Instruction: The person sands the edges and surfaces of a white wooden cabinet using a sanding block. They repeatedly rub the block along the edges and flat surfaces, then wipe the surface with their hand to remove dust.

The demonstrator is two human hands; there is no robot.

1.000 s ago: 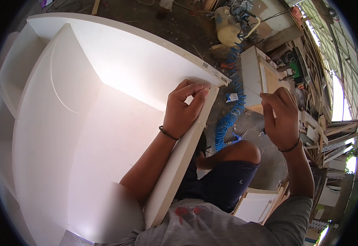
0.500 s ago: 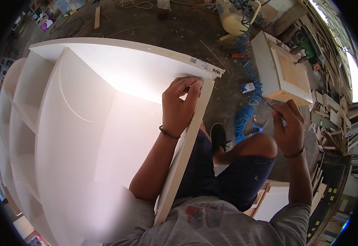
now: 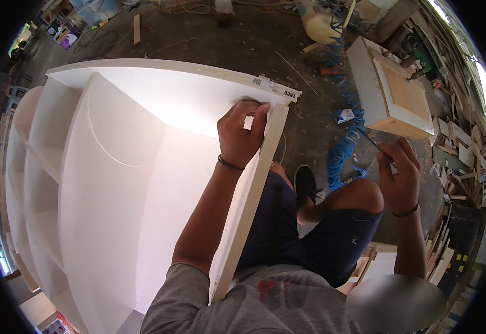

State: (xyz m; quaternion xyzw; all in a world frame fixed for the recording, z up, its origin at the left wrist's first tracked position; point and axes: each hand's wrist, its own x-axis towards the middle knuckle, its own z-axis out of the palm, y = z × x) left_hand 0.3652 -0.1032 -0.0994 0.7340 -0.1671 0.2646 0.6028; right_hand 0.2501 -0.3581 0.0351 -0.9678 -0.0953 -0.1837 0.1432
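A large white cabinet (image 3: 115, 119) with curved panels and open compartments lies on my left. Its pale, narrow front edge (image 3: 248, 200) runs from my waist to the far corner. Inside that corner is my left hand (image 3: 242, 133), thumb and forefinger pinched together against the panel by the edge. Whatever may be between those fingertips is too small to make out. My right hand (image 3: 401, 175) is raised over the floor beyond my knee, fingers closed around a thin, dark, rod-like tool (image 3: 372, 142). The tool slants up and left, its exact kind unclear.
A coiled blue air hose (image 3: 340, 158) trails over the floor near my shoe (image 3: 305, 183). Past it stand a small blue-and-white box (image 3: 344, 116) and a white wooden box unit (image 3: 390, 89). Wood offcuts (image 3: 457, 153) pile up at the right; a compressor tank (image 3: 318, 28) sits at the back.
The view has shifted slightly, so the floor and the white box unit appear farther right. Both hands keep much the same pose, and more of the thin tool in my right hand shows.
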